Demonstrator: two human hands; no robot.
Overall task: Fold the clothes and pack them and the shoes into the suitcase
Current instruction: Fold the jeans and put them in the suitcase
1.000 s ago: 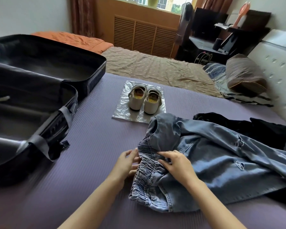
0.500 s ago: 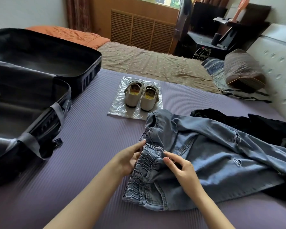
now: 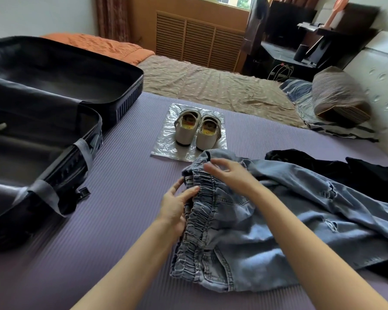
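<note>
Both hands on the jeans waistband, lining it up to fold

Left hand (image 3: 174, 206) pinches the elastic edge of the jeans (image 3: 251, 222) at the near middle; right hand (image 3: 227, 173) hovers spread over the far corner, probably to flatten it. Suitcase (image 3: 121, 86) lies open at left, shoes (image 3: 197, 130) beyond on plastic. Black clothes (image 3: 336, 168) half buried, cut off right.

The suitcase (image 3: 54, 121) is cut by the left edge, so its full size does not show. The jeans (image 3: 278, 220) run out of the right edge, and the legs' ends are not visible. The black garment (image 3: 356, 175) is partly under the jeans; its kind cannot be told. The right hand (image 3: 229, 173) is blurred at the fingertips, so its grip is unclear. The left hand (image 3: 175, 206) hides part of the waistband.
</note>
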